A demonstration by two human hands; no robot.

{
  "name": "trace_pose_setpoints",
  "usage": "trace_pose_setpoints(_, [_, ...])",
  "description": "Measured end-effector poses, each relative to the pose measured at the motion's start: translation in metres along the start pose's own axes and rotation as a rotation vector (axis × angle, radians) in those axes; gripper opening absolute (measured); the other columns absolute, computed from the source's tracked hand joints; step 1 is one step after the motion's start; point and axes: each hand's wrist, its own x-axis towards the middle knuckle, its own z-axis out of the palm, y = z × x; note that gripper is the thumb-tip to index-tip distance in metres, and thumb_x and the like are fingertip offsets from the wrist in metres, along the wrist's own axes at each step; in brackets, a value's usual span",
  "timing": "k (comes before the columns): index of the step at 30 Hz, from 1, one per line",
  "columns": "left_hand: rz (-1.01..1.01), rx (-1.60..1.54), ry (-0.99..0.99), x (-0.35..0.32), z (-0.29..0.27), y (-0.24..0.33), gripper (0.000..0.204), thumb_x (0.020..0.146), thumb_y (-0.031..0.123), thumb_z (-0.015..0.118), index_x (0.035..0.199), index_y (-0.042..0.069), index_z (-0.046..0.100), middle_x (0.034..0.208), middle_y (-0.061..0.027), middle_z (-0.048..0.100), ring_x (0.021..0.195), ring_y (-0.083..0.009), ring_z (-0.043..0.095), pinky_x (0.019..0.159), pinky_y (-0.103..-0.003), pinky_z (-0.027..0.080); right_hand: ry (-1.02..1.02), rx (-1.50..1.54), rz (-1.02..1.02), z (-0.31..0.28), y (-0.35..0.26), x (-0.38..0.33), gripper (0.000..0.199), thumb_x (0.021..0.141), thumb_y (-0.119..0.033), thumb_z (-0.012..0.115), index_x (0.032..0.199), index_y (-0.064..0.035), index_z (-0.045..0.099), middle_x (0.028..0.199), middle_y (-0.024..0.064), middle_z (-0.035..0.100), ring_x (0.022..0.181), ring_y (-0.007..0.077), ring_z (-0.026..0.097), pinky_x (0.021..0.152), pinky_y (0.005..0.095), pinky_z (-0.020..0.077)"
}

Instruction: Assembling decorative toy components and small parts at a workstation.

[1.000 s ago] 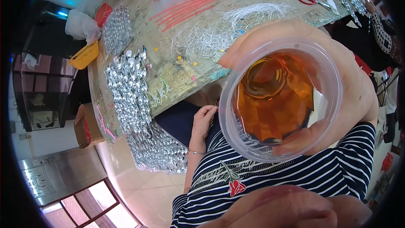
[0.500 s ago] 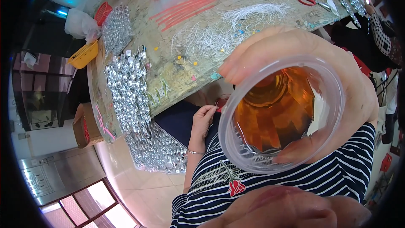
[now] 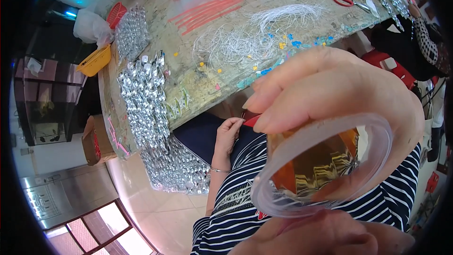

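One clear plastic cup (image 3: 325,165) of amber drink fills my view, tilted close to my face, my right hand (image 3: 339,94) wrapped around it; my left hand (image 3: 228,130) rests loosely curled on my lap beside the worktable (image 3: 207,85)

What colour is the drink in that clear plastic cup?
Amber-orange; the liquid shows through the clear plastic cup, seen best in the head view.

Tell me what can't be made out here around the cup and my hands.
- Head view: the cup base and how full it is, covered by the right hand.
- The left hand grip: the small red thing at its fingertips is half behind the right hand's fingers.
- The silver pieces on the table: too small to identify.
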Motion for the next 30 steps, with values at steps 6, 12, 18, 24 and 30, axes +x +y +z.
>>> trace_pose_setpoints(6, [0.001,-0.003,0.019,-0.002,-0.002,-0.001,0.01,0.086,0.012,0.063,0.092,0.005,0.065,0.059,0.0089,0.043,0.046,0.0003,0.032,0.042,-0.016,0.021,0.054,-0.098,-0.156,0.003,-0.012,-0.017,0.036,0.066,-0.018,0.079,0.093,0.001,0.065,0.102,0.0129,0.063,0.096,0.0265,0.06,0.086,0.0401,0.0489])
trace_pose_setpoints(12, [0.005,0.02,0.014,0.002,0.001,-0.001,0.01,0.086,0.012,0.063,0.091,0.005,0.065,0.059,0.0089,0.043,0.046,0.0001,0.032,0.042,-0.016,0.021,0.063,-0.21,-0.143,-0.016,-0.016,-0.05,0.029,0.068,-0.021,0.078,0.09,-0.0039,0.069,0.101,0.013,0.064,0.095,0.0274,0.06,0.085,0.0415,0.0492])
trace_pose_setpoints(18, [0.015,0.02,0.016,-0.001,0.0,0.001,0.01,0.086,0.013,0.063,0.091,0.004,0.066,0.059,0.0089,0.044,0.046,0.0001,0.031,0.042,-0.016,0.021,0.059,-0.225,-0.072,-0.014,-0.03,-0.047,0.031,0.066,-0.025,0.079,0.09,-0.0065,0.069,0.098,0.0125,0.065,0.091,0.0277,0.061,0.084,0.0413,0.0495])
trace_pose_setpoints(24, [0.006,0.022,0.03,-0.002,0.0,0.0,0.011,0.086,0.012,0.063,0.092,0.004,0.066,0.06,0.0086,0.044,0.047,-0.0001,0.032,0.042,-0.016,0.021,0.201,-0.217,-0.154,-0.011,-0.027,-0.05,0.035,0.063,-0.027,0.08,0.086,-0.0031,0.069,0.097,0.0138,0.065,0.089,0.0301,0.062,0.082,0.041,0.0506])
trace_pose_setpoints(30, [0.005,0.016,0.011,-0.001,0.001,0.0,0.011,0.086,0.012,0.063,0.092,0.003,0.065,0.06,0.0084,0.044,0.048,-0.0001,0.032,0.043,-0.016,0.021,0.26,-0.065,-0.217,-0.008,-0.017,-0.06,0.035,0.066,-0.019,0.076,0.089,0.004,0.063,0.093,0.0191,0.062,0.088,0.0339,0.062,0.074,0.0412,0.0535])
